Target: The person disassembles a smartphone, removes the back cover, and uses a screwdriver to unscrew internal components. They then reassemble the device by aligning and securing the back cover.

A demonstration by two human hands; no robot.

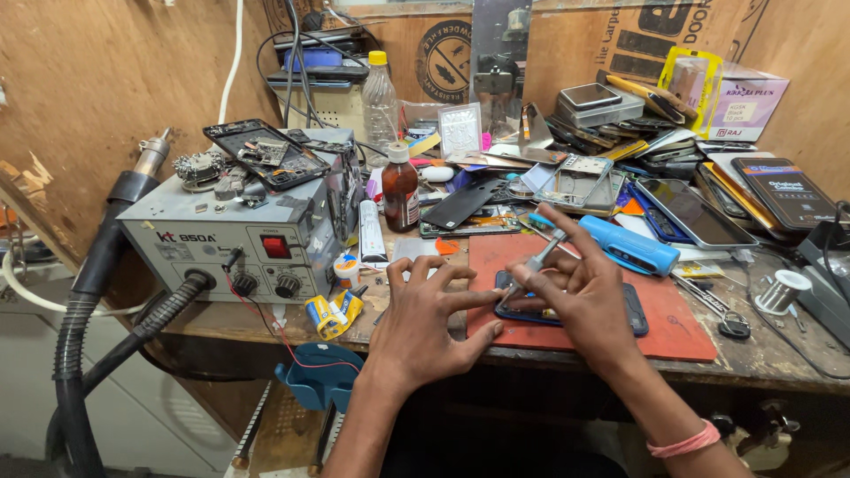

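A dark phone (634, 310) lies flat on a red work mat (673, 332) at the bench's front edge. My left hand (423, 323) rests beside the mat with fingers spread, its forefinger pressing on the phone's left end. My right hand (580, 296) hovers over the phone and pinches a thin metal tool (534, 264), like tweezers, whose tip points down at the phone's left part. Most of the phone is hidden under my right hand.
A grey hot-air rework station (239, 235) with black hose stands at left. A brown bottle (400, 190), a clear plastic bottle (379, 102), a blue screwdriver handle (630, 246), a solder spool (784, 290) and several phones and screens (699, 212) crowd the bench.
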